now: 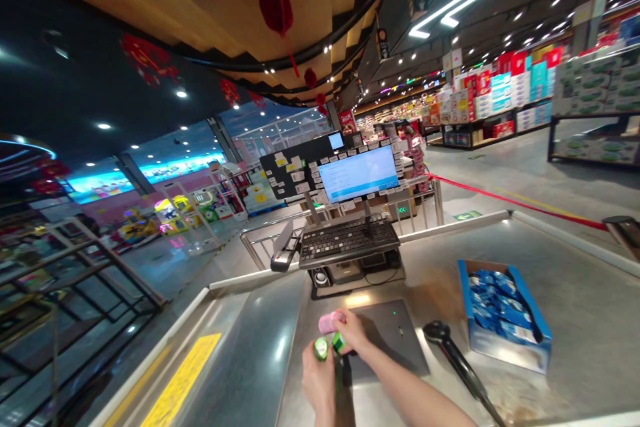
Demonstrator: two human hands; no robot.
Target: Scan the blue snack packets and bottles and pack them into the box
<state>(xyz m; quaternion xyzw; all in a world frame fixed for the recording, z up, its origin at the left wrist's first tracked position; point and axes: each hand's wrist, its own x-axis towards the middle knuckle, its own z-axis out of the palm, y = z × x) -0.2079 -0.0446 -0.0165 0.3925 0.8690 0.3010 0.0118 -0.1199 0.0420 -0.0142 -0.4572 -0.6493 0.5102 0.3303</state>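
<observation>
My left hand [319,377] is closed around a small green container with a round, pale-centred end [321,348] facing up. Just right of it, my right hand [353,332] grips a small pink cylindrical container [328,322]. A second green item [339,343] shows under the right hand's fingers; whether that hand holds it too, I cannot tell. Both hands are close together over the left part of a dark flat panel [385,327] set in the metal counter. Labels on the containers are too small to read.
A black handheld scanner [453,353] lies right of the panel. Beyond it stands an open blue box [543,340] of blue packets. At the back are a keyboard [350,240] and a lit monitor [360,173]. A yellow strip [183,380] marks the counter's left side.
</observation>
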